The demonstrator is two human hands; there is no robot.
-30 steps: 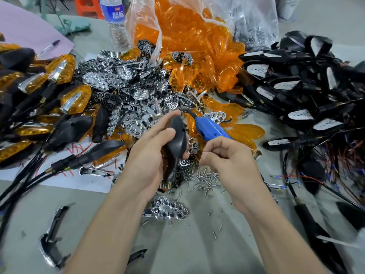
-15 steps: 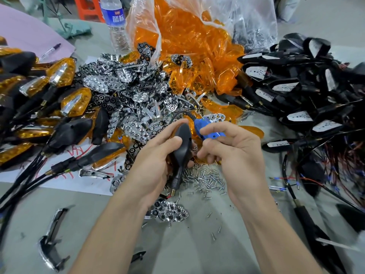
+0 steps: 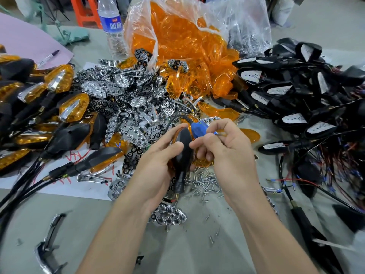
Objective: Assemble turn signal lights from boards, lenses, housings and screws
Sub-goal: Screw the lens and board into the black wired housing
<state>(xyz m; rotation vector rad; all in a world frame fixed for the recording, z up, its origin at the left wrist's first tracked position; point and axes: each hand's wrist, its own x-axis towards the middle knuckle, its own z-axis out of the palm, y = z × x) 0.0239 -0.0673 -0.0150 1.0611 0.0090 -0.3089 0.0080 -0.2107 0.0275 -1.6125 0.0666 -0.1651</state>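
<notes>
Blue electric screwdriver (image 3: 198, 129), newly gripped by the right hand (image 3: 225, 153), now meets the black housing (image 3: 182, 147) clasped in the left hand (image 3: 156, 165); fastening likely follows.

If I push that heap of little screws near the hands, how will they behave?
They would likely scatter: the screws lie loose, with strays dotted across the table. Small and round-shanked, some may roll. Pinching one singly looks fiddly.

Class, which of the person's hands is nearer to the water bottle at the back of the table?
Left. The left hand, gripping the black housing, lies in front and slightly right of the water bottle; the right hand sits farther right, holding the blue screwdriver.
</notes>
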